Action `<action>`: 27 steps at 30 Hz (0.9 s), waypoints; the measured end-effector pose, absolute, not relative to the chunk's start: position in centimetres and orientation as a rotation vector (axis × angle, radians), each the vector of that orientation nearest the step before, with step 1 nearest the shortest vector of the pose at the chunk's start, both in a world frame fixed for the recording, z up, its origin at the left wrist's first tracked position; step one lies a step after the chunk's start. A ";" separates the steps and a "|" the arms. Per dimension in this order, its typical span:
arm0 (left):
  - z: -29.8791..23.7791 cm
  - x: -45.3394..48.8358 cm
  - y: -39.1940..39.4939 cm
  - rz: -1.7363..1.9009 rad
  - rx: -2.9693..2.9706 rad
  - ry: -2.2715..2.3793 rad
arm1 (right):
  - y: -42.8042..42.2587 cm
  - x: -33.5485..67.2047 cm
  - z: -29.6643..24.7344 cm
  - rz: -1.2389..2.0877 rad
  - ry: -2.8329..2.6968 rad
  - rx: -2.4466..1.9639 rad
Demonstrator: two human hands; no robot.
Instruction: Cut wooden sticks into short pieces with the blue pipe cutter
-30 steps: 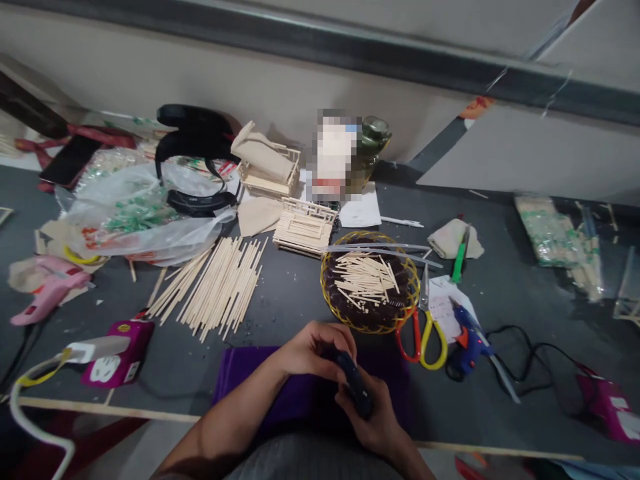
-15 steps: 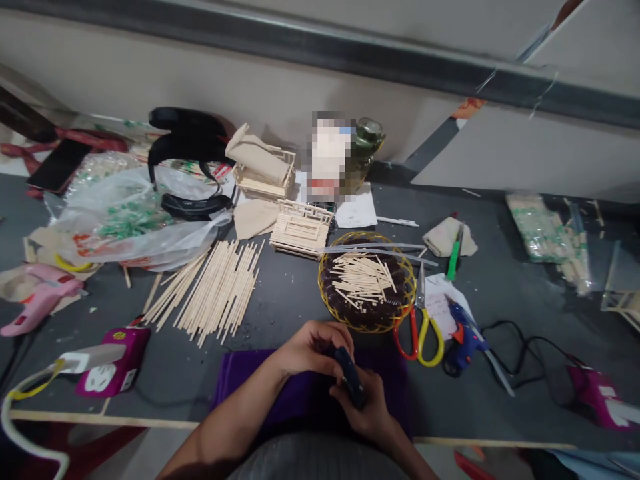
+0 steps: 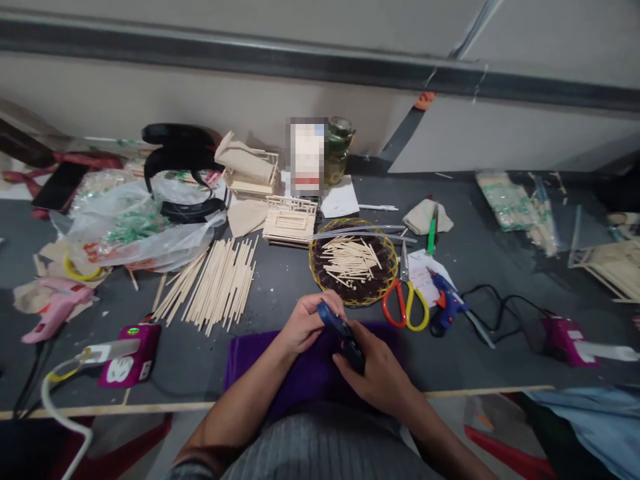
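My right hand (image 3: 376,365) is closed around a dark blue hand tool (image 3: 341,331) whose exact kind I cannot make out. Its upper end tilts toward my left hand (image 3: 309,323), which has its fingers curled at that end. Whatever the left fingertips pinch is hidden. Below both hands lies a folded purple cloth (image 3: 253,360). Just beyond them stands a dark woven basket with a yellow rim (image 3: 320,280), holding short cut wooden sticks (image 3: 350,261). A pile of longer sticks (image 3: 220,283) lies to the left.
Scissors (image 3: 410,307) and a blue glue gun (image 3: 445,300) lie right of the basket. Behind it are small stick-built models (image 3: 290,220) and a green jar (image 3: 339,150). A pink glue gun (image 3: 57,303), plastic bag (image 3: 145,247) and purple power box (image 3: 133,353) are left.
The view has shifted, so the table things sit differently in the frame. My right hand now wraps farther over the blue tool, and more of the tool shows between my hands.
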State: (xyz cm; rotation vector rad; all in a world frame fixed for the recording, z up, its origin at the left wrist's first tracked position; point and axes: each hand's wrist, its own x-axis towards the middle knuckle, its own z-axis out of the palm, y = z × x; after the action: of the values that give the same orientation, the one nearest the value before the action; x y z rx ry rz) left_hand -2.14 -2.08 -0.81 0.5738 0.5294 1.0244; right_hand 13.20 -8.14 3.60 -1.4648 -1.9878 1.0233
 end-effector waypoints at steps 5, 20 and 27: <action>0.1 -1.0 -2.9 1.063 0.245 0.654 | -8.5 13.7 2.3 0.390 -2.120 -1.504; 1.6 -3.1 -0.2 1.170 -0.129 0.525 | -9.0 14.8 2.0 0.257 -2.287 -1.595; 3.0 -4.2 1.5 1.171 0.025 0.420 | -10.1 14.5 0.1 0.343 -2.447 -1.436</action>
State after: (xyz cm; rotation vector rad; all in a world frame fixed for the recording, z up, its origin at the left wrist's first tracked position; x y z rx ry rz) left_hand -4.23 1.52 3.04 0.0246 0.4202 1.1706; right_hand 14.53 -10.11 0.05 -1.4363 -2.4466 0.3429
